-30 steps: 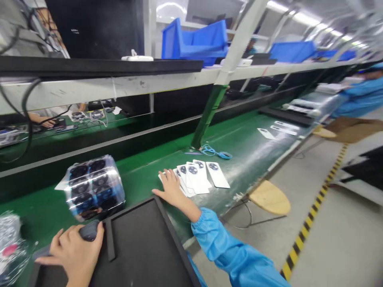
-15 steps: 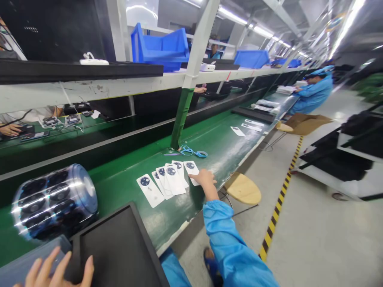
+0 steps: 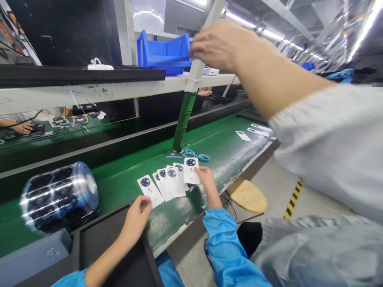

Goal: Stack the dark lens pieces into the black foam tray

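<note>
Several white phone-back cards [image 3: 175, 184] with round black camera prints lie fanned out on the green bench. My left hand [image 3: 138, 217] has its fingers pinched at the lower edge of the leftmost card [image 3: 149, 189]. Between the thumb and fingers of my right hand [image 3: 206, 179] is another white phone-back card [image 3: 190, 171], its top tilted up off the bench, at the right end of the fan. Under my left forearm lies a black tray [image 3: 98, 243].
Another person's arm [image 3: 257, 67] in a grey sleeve reaches across from the right. A clear roll [image 3: 60, 197] with black camera prints lies left, near a blue-grey phone box [image 3: 36, 255]. Blue scissors [image 3: 196, 154] lie by the green post [image 3: 182, 119]. A wooden stool [image 3: 247, 194] stands beside the bench.
My left hand has come from the tray's lower left to the leftmost card and closed. My right hand has lifted its card. A person in grey has come in from the right, arm outstretched.
</note>
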The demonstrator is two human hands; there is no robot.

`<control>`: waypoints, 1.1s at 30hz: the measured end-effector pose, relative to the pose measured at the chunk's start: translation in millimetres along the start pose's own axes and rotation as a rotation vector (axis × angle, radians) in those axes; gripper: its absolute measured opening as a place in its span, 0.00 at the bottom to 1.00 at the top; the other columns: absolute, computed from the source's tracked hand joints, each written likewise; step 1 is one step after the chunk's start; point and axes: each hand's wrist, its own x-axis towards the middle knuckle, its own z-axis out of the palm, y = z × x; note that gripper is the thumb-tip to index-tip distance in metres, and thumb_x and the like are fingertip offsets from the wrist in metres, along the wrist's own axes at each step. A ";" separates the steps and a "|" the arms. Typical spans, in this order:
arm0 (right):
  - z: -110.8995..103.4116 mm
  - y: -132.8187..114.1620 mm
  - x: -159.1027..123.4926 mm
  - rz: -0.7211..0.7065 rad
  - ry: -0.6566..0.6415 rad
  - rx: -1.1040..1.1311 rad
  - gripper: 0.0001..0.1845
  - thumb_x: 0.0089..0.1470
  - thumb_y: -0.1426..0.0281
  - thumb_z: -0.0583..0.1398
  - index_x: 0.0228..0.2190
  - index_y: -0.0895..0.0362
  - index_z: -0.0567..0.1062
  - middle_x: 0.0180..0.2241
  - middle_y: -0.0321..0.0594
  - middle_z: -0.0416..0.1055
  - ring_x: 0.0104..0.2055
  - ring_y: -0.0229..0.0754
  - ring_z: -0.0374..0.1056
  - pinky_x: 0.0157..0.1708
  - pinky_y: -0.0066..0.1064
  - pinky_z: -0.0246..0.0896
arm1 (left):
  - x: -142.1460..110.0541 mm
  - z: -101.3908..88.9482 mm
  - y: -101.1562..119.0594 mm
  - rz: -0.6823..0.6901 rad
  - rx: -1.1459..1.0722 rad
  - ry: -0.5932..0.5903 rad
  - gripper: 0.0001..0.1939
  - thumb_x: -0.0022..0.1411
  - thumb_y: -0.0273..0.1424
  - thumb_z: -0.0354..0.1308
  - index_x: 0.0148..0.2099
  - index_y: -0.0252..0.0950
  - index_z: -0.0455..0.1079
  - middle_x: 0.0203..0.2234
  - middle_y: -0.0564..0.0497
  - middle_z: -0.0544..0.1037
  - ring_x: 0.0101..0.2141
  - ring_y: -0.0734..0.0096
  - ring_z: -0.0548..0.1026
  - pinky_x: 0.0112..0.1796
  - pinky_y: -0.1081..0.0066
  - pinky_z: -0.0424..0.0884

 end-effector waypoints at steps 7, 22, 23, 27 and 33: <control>43.8 -31.9 -32.2 0.065 -0.144 -0.281 0.14 0.64 0.64 0.64 0.46 0.61 0.75 0.47 0.45 0.73 0.51 0.46 0.70 0.56 0.44 0.64 | 88.2 81.2 2.9 -0.159 0.036 0.063 0.21 0.63 0.30 0.58 0.58 0.30 0.67 0.58 0.36 0.71 0.58 0.54 0.70 0.60 0.51 0.62; 81.1 -88.6 -11.9 0.287 -0.315 -0.518 0.28 0.61 0.53 0.63 0.54 0.59 0.72 0.57 0.49 0.65 0.61 0.55 0.60 0.59 0.51 0.60 | 111.8 109.4 12.3 -0.272 -0.146 0.068 0.22 0.70 0.38 0.56 0.61 0.33 0.64 0.57 0.41 0.71 0.54 0.57 0.72 0.55 0.51 0.69; 83.2 -88.1 -13.4 0.270 -0.312 -0.527 0.28 0.61 0.53 0.64 0.54 0.59 0.72 0.58 0.50 0.64 0.61 0.55 0.60 0.58 0.51 0.60 | 111.2 110.3 14.9 -0.259 -0.138 0.056 0.21 0.70 0.36 0.55 0.61 0.33 0.65 0.56 0.40 0.72 0.54 0.57 0.73 0.55 0.51 0.70; 77.4 -73.1 -21.6 0.128 -0.291 -0.549 0.36 0.57 0.47 0.64 0.56 0.61 0.70 0.59 0.55 0.62 0.61 0.59 0.60 0.57 0.50 0.60 | 76.9 91.4 30.0 -0.148 -0.054 -0.033 0.24 0.65 0.28 0.55 0.63 0.32 0.65 0.60 0.37 0.70 0.59 0.56 0.70 0.60 0.53 0.64; 32.4 -11.2 -28.3 -0.314 -0.252 -0.549 0.31 0.62 0.55 0.58 0.62 0.56 0.65 0.65 0.49 0.58 0.67 0.55 0.51 0.65 0.50 0.46 | -80.4 -31.9 -14.1 0.363 0.501 -0.253 0.26 0.62 0.40 0.59 0.62 0.59 0.69 0.64 0.55 0.67 0.67 0.52 0.60 0.66 0.48 0.56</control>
